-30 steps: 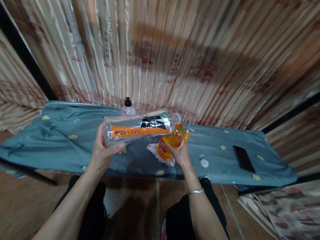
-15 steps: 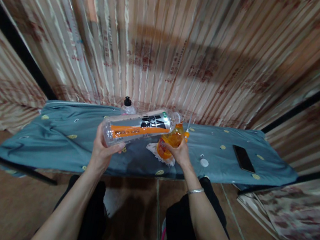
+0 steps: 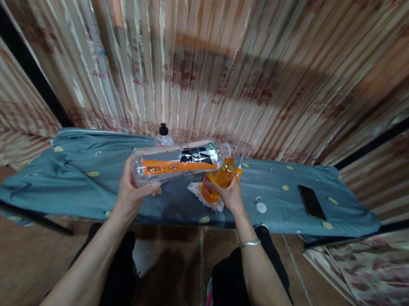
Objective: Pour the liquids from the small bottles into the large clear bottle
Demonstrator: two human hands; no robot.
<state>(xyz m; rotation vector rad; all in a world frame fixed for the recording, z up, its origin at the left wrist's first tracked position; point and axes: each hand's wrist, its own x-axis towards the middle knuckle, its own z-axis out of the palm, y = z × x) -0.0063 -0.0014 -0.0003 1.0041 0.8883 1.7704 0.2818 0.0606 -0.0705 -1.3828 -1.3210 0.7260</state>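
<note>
Holding two bottles, one to each hand, above one blue sheet. Gripping the clear bottle near its base with the left hand, closed around the plastic; tipped nearly level, mouth toward the right, bearing silver, black and orange on its side. Clasping the orange bottle firmly with the right hand, leaning slightly, near the middle of the sheet, its neck just beside the mouth of the clear bottle. Cannot tell whether touching there. Wearing one silver bracelet on the right wrist.

Counting, around the two held bottles, one crumpled white cloth at the foot of the orange bottle, one black-topped bottle behind the clear bottle, and one small orange piece with a thin stem, just beyond the right hand. Farther right, showing one round white cap and, well apart from it, one dark phone lying flat. Facing one striped curtain, between two black poles slanting upward.
</note>
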